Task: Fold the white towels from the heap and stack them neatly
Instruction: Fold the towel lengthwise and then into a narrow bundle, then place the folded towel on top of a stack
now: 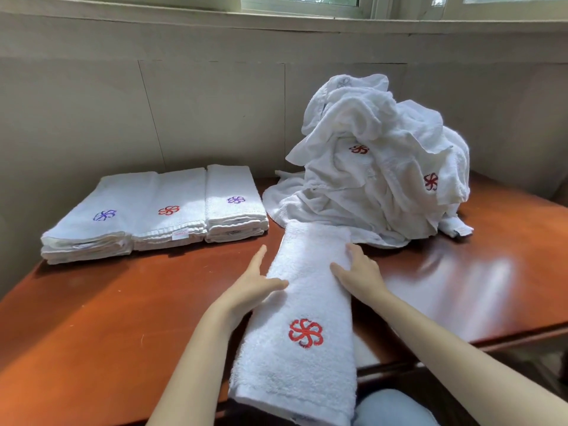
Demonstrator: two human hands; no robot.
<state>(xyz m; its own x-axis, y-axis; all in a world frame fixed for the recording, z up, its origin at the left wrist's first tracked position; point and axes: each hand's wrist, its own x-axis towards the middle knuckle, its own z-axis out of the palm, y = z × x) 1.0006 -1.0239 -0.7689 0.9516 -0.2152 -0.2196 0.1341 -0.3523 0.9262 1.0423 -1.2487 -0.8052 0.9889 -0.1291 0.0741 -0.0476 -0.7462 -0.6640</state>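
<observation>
Nearest the camera, a long folded towel [307, 290] lies lengthwise on the table [92, 333], its near end overhanging the front edge and its far end touching the heap; a red pinwheel emblem [305, 332] faces up. At far left, three stacks of folded towels stand side by side and touching: the left stack [92, 219] carries a purple emblem, the middle stack [169, 207] a red one, the right stack [235, 201] a purple one. The left hand [252, 284] lies at the long towel's left edge, fingers straight, thumb resting on the cloth, gripping nothing. The right hand [359, 272] lies flat on the towel's right edge, fingers extended and thumb spread, also gripping nothing. To the right, the heap [378, 167] of unfolded white towels sits at the table's back, against the wall [215, 103].
</observation>
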